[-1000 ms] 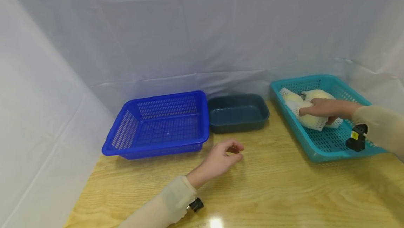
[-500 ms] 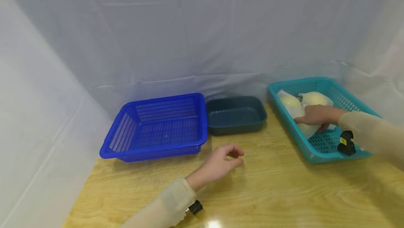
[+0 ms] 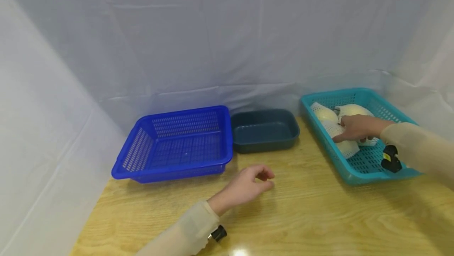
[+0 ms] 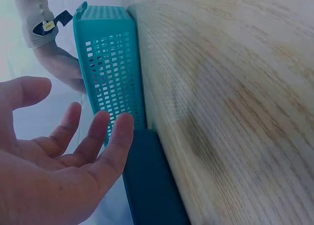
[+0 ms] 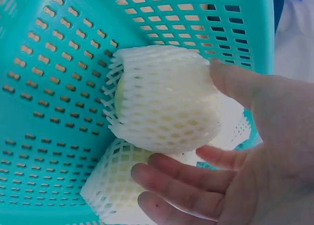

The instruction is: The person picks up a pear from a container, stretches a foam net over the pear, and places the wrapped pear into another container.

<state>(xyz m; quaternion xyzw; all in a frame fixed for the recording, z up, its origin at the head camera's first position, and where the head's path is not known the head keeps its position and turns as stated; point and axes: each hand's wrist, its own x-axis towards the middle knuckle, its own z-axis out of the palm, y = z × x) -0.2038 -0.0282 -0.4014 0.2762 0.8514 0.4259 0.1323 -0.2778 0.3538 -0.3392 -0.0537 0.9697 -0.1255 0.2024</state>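
Note:
Several pale yellow fruits wrapped in white foam nets lie in the teal basket [image 3: 345, 168] on the right. My right hand [image 3: 360, 127] is inside that basket, at the nearest netted fruit [image 3: 347, 149]. In the right wrist view, the thumb tip touches the net of this fruit [image 5: 167, 97], and the index fingertip is at its lower edge. The other fingers [image 5: 181, 188] are loosely spread over a second netted fruit [image 5: 117, 181]. My left hand [image 3: 244, 187] holds nothing, with relaxed fingers, low over the wooden table in front of the dark teal dish.
A blue basket [image 3: 173, 167] stands at the left, and the dark teal dish [image 3: 267, 144] sits between the two baskets. White sheeting [image 3: 248, 43] rises behind and to the left of the wooden table [image 3: 301, 216].
The right hand has shifted the nearest netted fruit slightly toward the left wall of the teal basket, and its fingers have loosened. The left hand stays in place; the head view has tilted slightly.

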